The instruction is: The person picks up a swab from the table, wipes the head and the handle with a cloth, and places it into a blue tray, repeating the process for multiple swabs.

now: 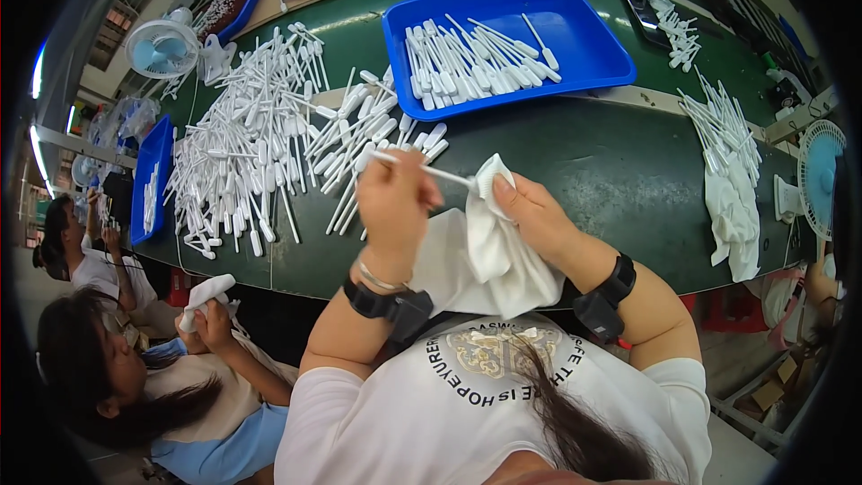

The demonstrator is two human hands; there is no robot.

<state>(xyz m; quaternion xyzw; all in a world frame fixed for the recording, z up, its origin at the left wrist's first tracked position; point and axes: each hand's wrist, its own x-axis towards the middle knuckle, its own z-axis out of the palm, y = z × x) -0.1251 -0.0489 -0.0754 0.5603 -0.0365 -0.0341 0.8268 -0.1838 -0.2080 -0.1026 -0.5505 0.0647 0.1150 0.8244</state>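
Note:
My left hand (395,202) is closed around a thin white plastic stick (442,174) with a thicker, bulb-like end. The stick's other end meets a white cloth (489,242) that my right hand (539,220) pinches; folds hide the tip. The cloth hangs down over the table's front edge. Just beyond my hands lies a loose pile of similar white sticks (256,139), spreading left. A blue tray (588,45) behind holds more of them, laid roughly in one direction.
Another bundle of sticks (718,130) lies at the right beside a crumpled white cloth (736,224). A small blue tray (139,202) stands at the left edge. Fans (163,49) are on both sides. At lower left a person (171,377) handles a white cloth.

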